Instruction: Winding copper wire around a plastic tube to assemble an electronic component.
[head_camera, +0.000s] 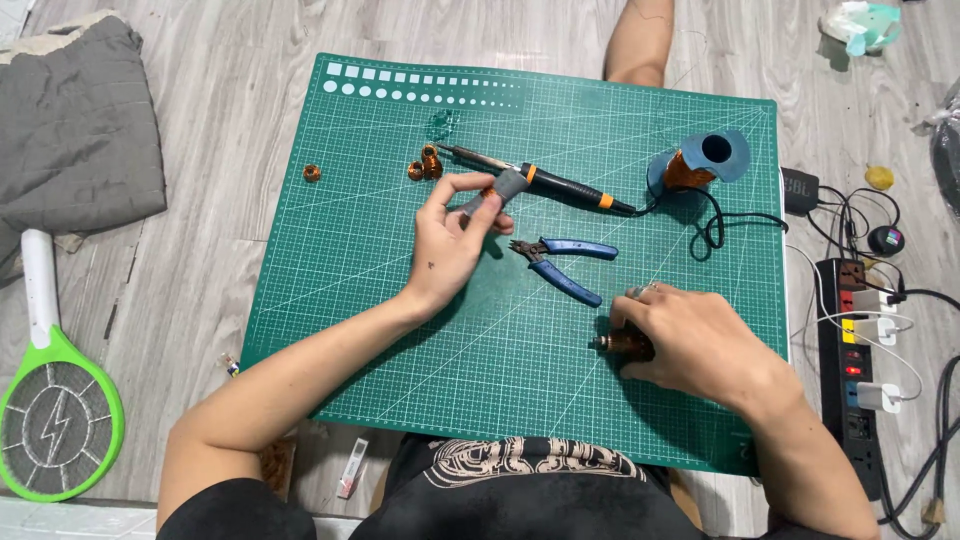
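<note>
Green gridded cutting mat (350, 300) is lying under both hands: left hand (450, 240) is pinching a small grey cylindrical sleeve (505, 186) at centre; right hand (700, 345) is gripping a brown copper-wound coil (622, 345) at five o'clock

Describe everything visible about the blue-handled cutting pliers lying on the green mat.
The blue-handled cutting pliers lie flat near the middle of the green gridded cutting mat. Their short dark metal jaws point left and stand slightly apart; the two blue-sleeved handles splay out to the right, one nearly level, the other angled down-right. Neither hand touches them: the left hand is just beside the jaws, the right hand below the handles. The black soldering iron lies above them, apart.
</note>
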